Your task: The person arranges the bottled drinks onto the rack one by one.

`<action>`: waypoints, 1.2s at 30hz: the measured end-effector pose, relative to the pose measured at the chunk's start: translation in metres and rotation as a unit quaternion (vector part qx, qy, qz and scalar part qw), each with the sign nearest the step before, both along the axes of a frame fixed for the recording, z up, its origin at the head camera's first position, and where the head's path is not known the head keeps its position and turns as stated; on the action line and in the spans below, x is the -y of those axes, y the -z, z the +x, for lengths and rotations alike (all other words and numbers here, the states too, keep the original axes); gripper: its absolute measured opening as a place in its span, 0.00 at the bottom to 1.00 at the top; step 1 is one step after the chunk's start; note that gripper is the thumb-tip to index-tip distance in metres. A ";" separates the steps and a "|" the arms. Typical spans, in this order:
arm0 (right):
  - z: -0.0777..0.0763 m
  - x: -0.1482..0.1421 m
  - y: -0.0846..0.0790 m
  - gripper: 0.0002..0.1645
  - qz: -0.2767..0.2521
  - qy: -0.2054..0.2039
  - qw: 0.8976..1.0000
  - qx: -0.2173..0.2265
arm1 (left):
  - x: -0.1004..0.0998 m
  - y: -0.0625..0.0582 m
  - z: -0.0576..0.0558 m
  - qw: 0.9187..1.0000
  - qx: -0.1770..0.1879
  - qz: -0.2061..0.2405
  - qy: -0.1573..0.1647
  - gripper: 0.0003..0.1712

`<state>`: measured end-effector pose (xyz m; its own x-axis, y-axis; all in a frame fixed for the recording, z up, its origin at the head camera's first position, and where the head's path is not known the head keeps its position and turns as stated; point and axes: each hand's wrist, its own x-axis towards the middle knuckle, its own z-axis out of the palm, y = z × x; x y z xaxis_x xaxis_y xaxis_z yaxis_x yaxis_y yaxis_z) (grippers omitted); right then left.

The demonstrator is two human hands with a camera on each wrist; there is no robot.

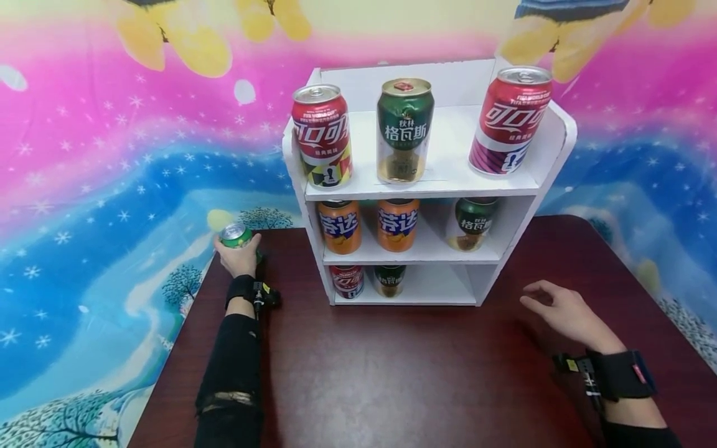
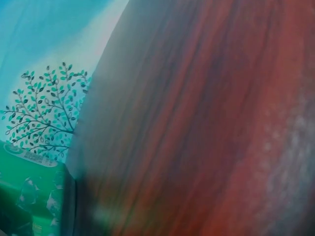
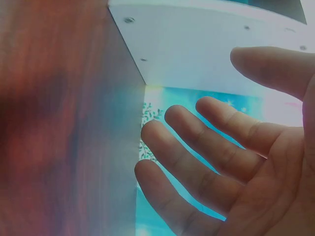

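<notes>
My left hand point(image 1: 238, 256) grips a green drink can point(image 1: 236, 234) near the table's back left corner, thumb on its right side. The can's silver lid shows above the hand. In the left wrist view only part of the green can point(image 2: 32, 194) appears, at the lower left. To the right of the white shelf, my right hand point(image 1: 568, 313) hovers over the table with relaxed fingers, holding nothing. The right wrist view shows that hand point(image 3: 236, 162) with fingers spread apart and the thumb raised, near the shelf's white side panel point(image 3: 187, 44).
A white three-tier shelf point(image 1: 403, 306) stands on the dark red table point(image 1: 403, 373). On top are two red cola cans point(image 1: 322, 134) and a green-and-gold can point(image 1: 404, 130). Two orange cans point(image 1: 340, 227) and a green can occupy the middle; a red and a green can, the bottom.
</notes>
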<state>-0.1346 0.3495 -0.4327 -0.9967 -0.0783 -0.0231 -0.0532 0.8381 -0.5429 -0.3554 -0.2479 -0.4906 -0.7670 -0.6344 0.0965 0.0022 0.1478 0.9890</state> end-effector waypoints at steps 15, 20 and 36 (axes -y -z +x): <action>-0.019 -0.005 -0.010 0.33 -0.019 0.014 1.000 0.014 | 0.013 0.000 0.010 0.994 0.054 -0.038 0.092 0.58; -0.022 -0.007 -0.013 0.33 -0.021 0.019 1.000 0.013 | 0.012 0.004 0.018 0.992 0.041 -0.033 0.117 0.58; -0.032 -0.006 -0.013 0.34 -0.026 0.005 0.999 0.026 | -0.020 -0.039 0.079 0.955 -0.058 -0.031 0.289 0.40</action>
